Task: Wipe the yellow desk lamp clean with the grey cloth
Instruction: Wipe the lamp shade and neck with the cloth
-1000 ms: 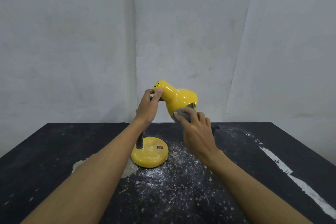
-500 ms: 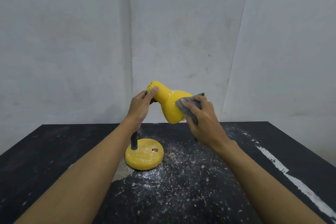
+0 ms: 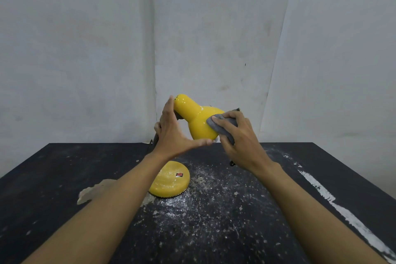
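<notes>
The yellow desk lamp (image 3: pixel 198 123) stands on the black table (image 3: pixel 64 169), its round base (image 3: pixel 169 182) bearing a red switch and its shade tilted down to the right. My left hand (image 3: pixel 171 135) spans the shade, with the forefinger on the narrow top end and the thumb stretched under the lower rim. My right hand (image 3: pixel 242 141) holds the grey cloth (image 3: pixel 222 127) pressed against the shade's right side. The lamp's neck is mostly hidden behind my left hand.
White dust and flakes lie scattered over the table in front of the base. A tan smear (image 3: pixel 94 191) sits left of the base and a white streak (image 3: pixel 321 191) runs along the right side. A black cord (image 3: pixel 231 164) shows under my right wrist. Grey walls stand behind.
My right hand moved the cloth from the shade's lower rim up onto its side. My left hand shifted from the lamp's top end, and its thumb now reaches under the shade's rim.
</notes>
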